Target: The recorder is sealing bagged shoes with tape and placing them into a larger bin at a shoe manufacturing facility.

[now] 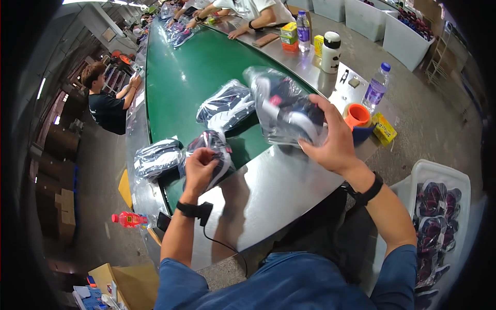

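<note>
Bagged shoes are gripped by right fingers (left fingers pinch another bag) while a white bin holds more.

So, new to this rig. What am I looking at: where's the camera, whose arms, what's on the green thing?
No machine arm here: a person works with two bare hands. The one picture comes from a fisheye camera on that person's head, looking down, so edges bend near the rim.

The green surface, which looks like a conveyor belt, has a metal border. The right hand holds up a clear bag of shoes. The left hand is at a second bag; whether its grip has the plastic, I can't tell. A third bag lies just beyond, and a fourth at the left edge.
</note>
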The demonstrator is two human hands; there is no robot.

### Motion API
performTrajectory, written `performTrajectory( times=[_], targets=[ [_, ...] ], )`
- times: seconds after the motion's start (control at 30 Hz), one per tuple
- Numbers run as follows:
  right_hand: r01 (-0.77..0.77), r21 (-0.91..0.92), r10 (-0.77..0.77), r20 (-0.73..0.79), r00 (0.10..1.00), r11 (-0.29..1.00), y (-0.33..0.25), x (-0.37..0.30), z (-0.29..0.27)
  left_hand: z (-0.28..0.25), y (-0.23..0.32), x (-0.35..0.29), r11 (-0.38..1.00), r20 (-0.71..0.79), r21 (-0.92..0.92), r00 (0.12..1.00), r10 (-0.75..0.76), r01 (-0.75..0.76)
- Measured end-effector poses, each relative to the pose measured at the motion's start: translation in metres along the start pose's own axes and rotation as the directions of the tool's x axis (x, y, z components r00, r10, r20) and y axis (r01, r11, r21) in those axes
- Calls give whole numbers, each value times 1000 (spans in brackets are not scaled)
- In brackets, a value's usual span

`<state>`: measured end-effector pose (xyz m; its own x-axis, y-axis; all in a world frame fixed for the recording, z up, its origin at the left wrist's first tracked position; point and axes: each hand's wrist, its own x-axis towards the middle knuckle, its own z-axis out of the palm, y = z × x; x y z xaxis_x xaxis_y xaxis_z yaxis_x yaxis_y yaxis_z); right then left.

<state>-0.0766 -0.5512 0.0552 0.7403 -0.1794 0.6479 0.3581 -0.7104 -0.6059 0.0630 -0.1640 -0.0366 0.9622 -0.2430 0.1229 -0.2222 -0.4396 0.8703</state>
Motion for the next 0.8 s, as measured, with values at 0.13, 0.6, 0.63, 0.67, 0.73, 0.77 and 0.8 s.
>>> performTrajectory(
  times=[0.13, 0.6, 0.63, 0.67, 0.73, 0.77, 0.8],
  targets=[
    [122, -86, -112, 114, 987, 989, 8, -47, -29, -19, 14, -38, 978, -3, -180, 994, 109, -108],
    [332, -81, -251, 496, 831, 940, 47, -164, -78, -24, 90, -152, 911, 570, 242, 809, 144, -333],
    [191, -61, -146, 437, 887, 980, 41, -168, -84, -25, 65, -159, 957, 416, 152, 894, 165, -247],
    [49, -23, -37, 377, 925, 999, 37, -174, -87, -27, 40, -169, 984, 245, 53, 958, 150, -168],
    [-119, -25, 122, 227, 966, 993, 55, -182, -86, -22, 25, -174, 990, -44, -48, 989, -138, 136],
    [-419, 156, 399, 145, 905, 894, 61, -184, -75, -16, 13, -175, 960, 9, -120, 968, -252, 252],
    [-638, 356, 645, 116, 756, 683, 64, -184, -58, -11, 5, -176, 914, 60, -179, 931, -359, 364]
  ],
)
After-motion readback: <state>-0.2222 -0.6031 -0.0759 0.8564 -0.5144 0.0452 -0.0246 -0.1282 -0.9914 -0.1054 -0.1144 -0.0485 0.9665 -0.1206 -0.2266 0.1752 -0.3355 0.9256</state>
